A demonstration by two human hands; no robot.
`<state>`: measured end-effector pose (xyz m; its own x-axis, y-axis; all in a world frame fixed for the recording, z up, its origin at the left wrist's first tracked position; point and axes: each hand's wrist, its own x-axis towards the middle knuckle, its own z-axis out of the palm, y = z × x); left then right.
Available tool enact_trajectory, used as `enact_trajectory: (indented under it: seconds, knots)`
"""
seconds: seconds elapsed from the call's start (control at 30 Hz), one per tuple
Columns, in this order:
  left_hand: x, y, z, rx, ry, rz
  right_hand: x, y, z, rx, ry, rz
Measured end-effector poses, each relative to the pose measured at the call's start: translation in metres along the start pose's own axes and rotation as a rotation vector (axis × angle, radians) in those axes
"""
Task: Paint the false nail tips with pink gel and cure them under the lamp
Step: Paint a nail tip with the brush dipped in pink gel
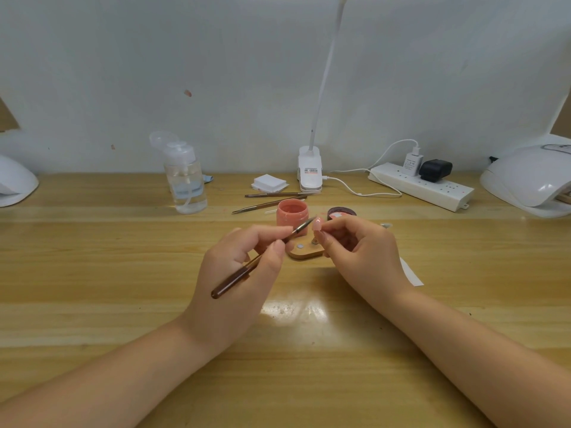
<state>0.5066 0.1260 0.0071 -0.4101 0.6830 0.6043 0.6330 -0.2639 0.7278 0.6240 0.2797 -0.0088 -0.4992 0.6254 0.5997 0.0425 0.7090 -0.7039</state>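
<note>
Left hand (244, 267) pinching a brown-handled brush (247, 270), bristle end angled up toward a pink nail tip (317, 225). Right hand (358, 248) pinching that tip above a small wooden stand (304, 251) on the tabletop (123, 273). Just behind: open pink gel jar (292, 214), its lid (341, 213) beside it. Curing lamp (528, 177) far right; 2 spare brushes (272, 200) near the jar.

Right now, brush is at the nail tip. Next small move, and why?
Probably draw the brush in the left hand along the nail tip pinched by the right hand: the bristles sit at its edge, and the open pink gel jar is right behind.
</note>
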Motion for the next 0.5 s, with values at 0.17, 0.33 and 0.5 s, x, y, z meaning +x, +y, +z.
enact_trajectory:
  seconds: [0.17, 0.33, 0.5]
  knots:
    - [0.0000, -0.0018, 0.0014, -0.024, -0.046, -0.032, 0.0002, -0.0001, 0.0002, -0.012, 0.007, 0.014]
    - [-0.0005, -0.0007, -0.0010, -0.020, 0.000, 0.015, 0.0006, -0.0013, 0.0000, 0.021, 0.001, 0.036]
    - [0.0012, -0.0020, 0.0019, -0.013, -0.011, -0.021, 0.0003, 0.0000, 0.0003, 0.048, -0.013, 0.034]
